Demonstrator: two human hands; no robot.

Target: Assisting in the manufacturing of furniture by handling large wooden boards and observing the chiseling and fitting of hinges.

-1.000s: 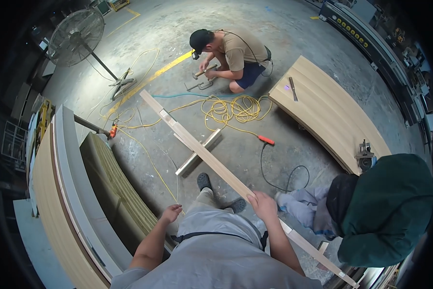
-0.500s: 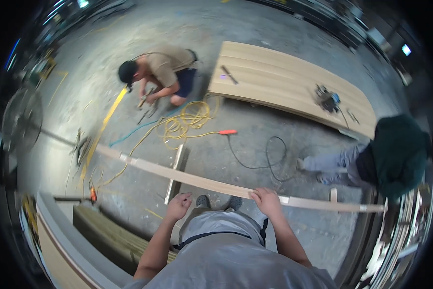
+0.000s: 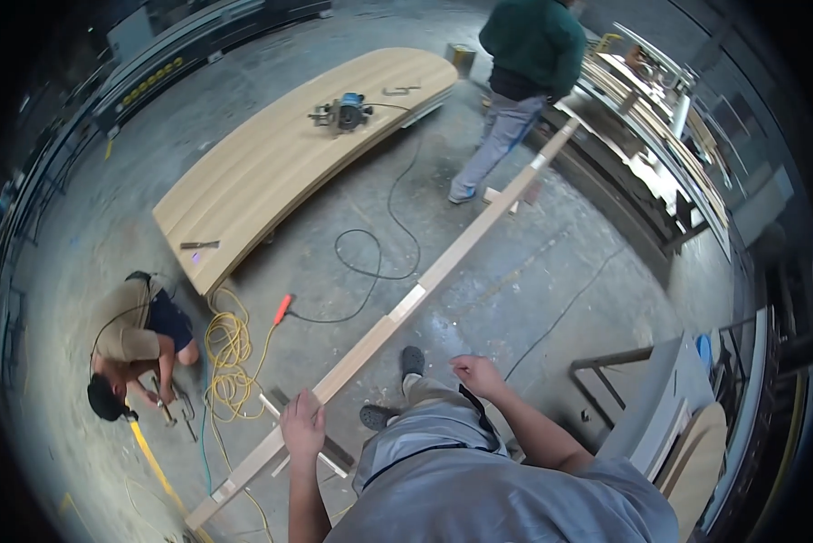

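Observation:
A long narrow wooden plank (image 3: 465, 246) runs diagonally in front of me, from the lower left to the far right. Pale patches mark it in a few places. My left hand (image 3: 303, 427) is on its nearer part, fingers closed over the wood; the thumb's grip is partly hidden. Apart from the plank, my right hand (image 3: 481, 376) hangs in front of my right hip, fingers curled in, with nothing visible in it. Below the plank near my left hand lies a support with light edges (image 3: 332, 463).
A large curved wooden tabletop (image 3: 271, 154) carries a blue-and-black power tool (image 3: 343, 113). A co-worker (image 3: 135, 335) crouches at left beside a coiled yellow hose (image 3: 230, 348); another person (image 3: 529, 63) stands at the far end. A black cable (image 3: 375, 271) crosses the floor. Grey panels (image 3: 655, 389) stand at right.
My view has swung to the right and I have turned. My left hand, apart from the plank before, is now on it; my right hand has come off it.

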